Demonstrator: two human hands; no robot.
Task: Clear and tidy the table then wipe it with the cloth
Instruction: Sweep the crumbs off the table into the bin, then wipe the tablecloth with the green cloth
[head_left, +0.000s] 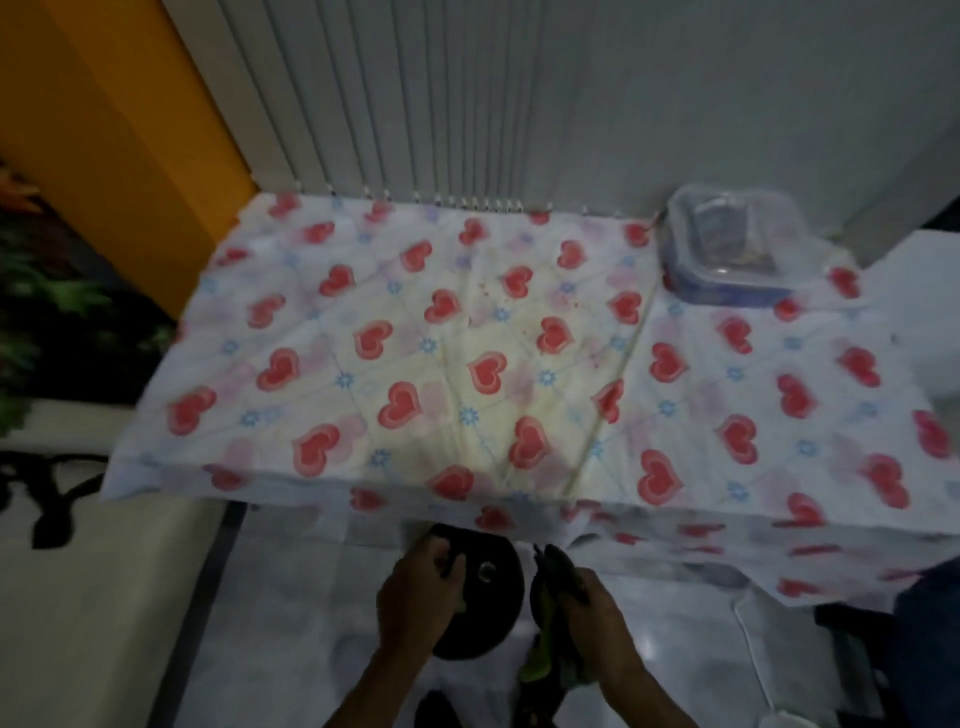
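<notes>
The table (467, 364) wears a white covering printed with red hearts, with small dark crumbs near its middle. Below its front edge, my left hand (415, 597) grips a round black plate-like object (488, 597). My right hand (597, 618) is closed around a dark and yellow-green cloth (545, 644) that hangs down from it. Both hands are off the table, over the floor. A clear plastic lidded container (732, 244) sits at the back right of the table.
Vertical blinds (441, 104) and a white wall stand behind the table. An orange wall panel (104, 130) and plants are at the left. A pale couch or bench (78, 597) lies at lower left. The floor is light tile.
</notes>
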